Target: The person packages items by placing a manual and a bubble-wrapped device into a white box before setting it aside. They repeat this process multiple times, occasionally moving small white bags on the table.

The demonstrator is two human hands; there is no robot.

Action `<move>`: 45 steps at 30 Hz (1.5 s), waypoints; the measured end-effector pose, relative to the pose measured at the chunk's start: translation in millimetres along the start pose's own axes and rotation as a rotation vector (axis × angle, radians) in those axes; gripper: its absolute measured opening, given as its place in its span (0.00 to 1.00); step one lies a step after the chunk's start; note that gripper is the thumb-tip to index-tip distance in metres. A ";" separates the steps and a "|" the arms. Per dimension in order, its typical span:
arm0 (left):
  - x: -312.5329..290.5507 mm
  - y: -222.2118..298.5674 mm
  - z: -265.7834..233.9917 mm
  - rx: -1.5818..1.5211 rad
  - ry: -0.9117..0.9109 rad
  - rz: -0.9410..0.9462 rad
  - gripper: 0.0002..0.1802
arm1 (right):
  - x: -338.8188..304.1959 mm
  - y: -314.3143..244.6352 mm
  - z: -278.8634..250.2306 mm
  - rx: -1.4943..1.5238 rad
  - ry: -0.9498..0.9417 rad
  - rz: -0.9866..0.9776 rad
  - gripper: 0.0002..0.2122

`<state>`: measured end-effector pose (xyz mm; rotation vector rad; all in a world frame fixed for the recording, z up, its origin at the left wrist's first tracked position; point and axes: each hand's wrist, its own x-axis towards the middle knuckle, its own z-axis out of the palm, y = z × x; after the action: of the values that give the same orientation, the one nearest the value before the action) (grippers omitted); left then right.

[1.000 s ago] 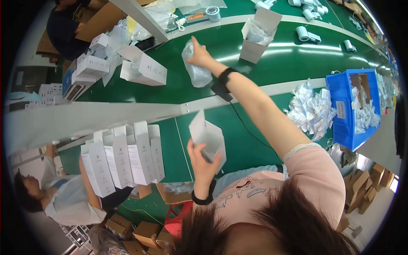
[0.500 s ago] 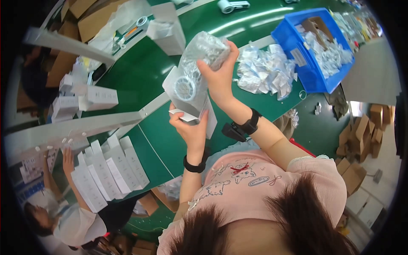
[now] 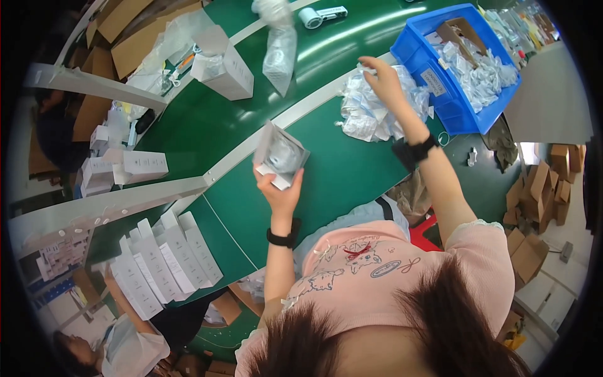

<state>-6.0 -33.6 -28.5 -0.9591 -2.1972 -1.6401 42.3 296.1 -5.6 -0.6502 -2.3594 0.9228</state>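
Note:
My left hand [image 3: 281, 193] is wrapped round the lower part of an open white carton [image 3: 264, 143], tilted toward me above the green table. Inside the carton sits an object in clear bubble wrap [image 3: 286, 156]; its rounded end shows at the opening, and the rest is hidden by the walls. A white flap [image 3: 276, 178] sticks out near my left thumb. My right hand [image 3: 384, 80] is over the far side of a heap of small white and clear plastic packets [image 3: 370, 113]. Its fingers are spread, and I see nothing held in them.
A blue bin [image 3: 449, 103] of packets stands beyond the heap. Along the far green belt [image 3: 326, 50] lie a bubble-wrapped item [image 3: 279, 60], a white round-headed device [image 3: 320, 17] and an open white carton [image 3: 232, 72]. Several white cartons [image 3: 166, 257] stand left, near another person [image 3: 135, 345].
The bubble-wrapped object is now inside the carton. My right hand has let it go and moved right to the packets. Things on the far belt have shifted left; another wrapped item came into view.

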 end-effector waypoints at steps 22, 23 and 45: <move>67.3 63.7 -28.9 0.154 -0.173 -0.590 0.08 | 3.1 -77.3 -53.7 0.624 -0.104 -0.002 0.08; 69.5 62.2 -30.3 0.147 -0.162 -0.634 0.08 | -2.5 -98.9 -49.0 0.725 -0.107 -0.059 0.09; 61.5 37.3 -32.3 -0.126 -0.104 -0.630 0.07 | -84.3 -169.6 50.9 0.030 -0.475 -0.850 0.25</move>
<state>-35.3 -35.4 44.6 -0.3894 -2.6736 -2.0357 33.2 111.4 59.6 0.6384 -2.6147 0.7432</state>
